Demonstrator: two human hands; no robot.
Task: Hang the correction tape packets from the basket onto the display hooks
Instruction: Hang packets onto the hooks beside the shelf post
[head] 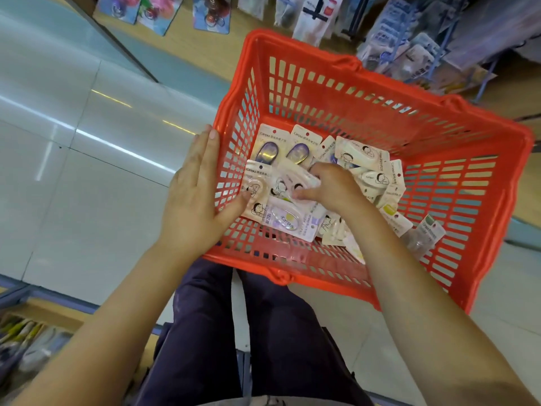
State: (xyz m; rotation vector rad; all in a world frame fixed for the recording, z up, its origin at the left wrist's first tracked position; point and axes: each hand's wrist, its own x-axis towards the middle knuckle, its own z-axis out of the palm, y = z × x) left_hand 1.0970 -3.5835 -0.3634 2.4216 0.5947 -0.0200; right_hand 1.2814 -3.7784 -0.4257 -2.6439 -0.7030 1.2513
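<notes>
A red plastic basket (456,200) stands on the floor in front of me, with several correction tape packets (363,155) lying loose on its bottom. My right hand (330,186) is inside the basket, fingers curled around a white packet (295,178) near the middle of the pile. My left hand (193,194) lies flat against the outside of the basket's left wall, fingers straight, thumb over the rim and touching a packet (254,183) at the left.
Display hooks with hanging packets (409,54) fill the upper right. More carded goods (164,13) hang at the top left. A low shelf with items (26,341) sits at the bottom left. Glossy floor tiles (87,136) spread to the left. My legs are below the basket.
</notes>
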